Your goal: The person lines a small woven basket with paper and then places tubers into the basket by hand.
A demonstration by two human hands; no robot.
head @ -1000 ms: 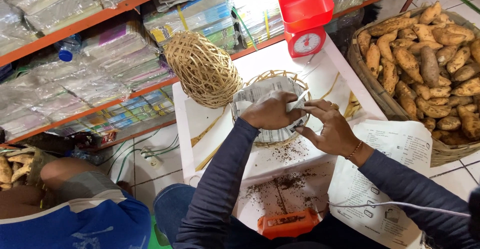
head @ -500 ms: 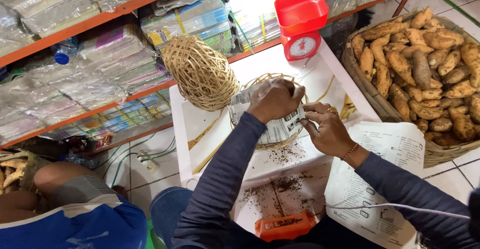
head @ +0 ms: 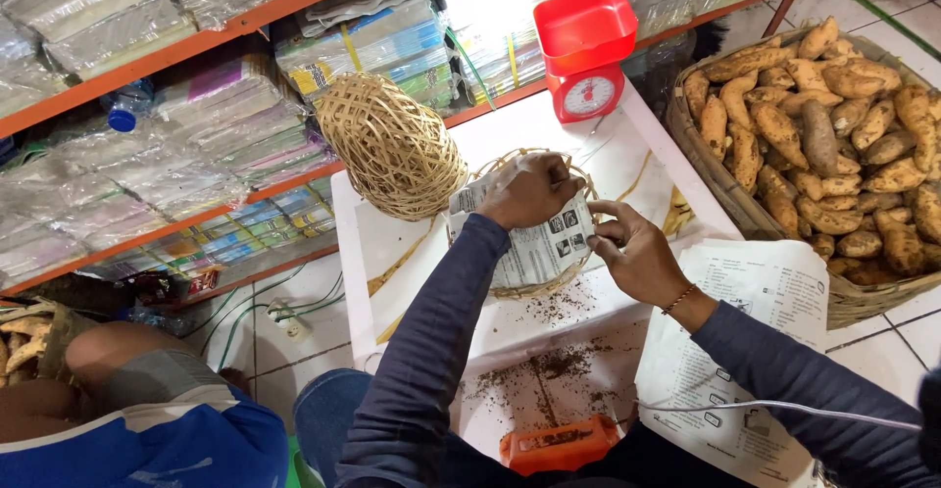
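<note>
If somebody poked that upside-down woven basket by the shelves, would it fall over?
Probably not. The upside-down woven basket sits on its wide mouth on the white table, so it would likely slide. Its open weave suggests it is light and a bit springy.

Floor (head: 294,282): white tile, grey grout. Orange-railed shelves (head: 196,32) along the far side hold plastic-wrapped stacks (head: 108,8). Low white table (head: 627,165) in front, soil crumbs on its near end. Bright glare on the upper shelf, centre.
</note>
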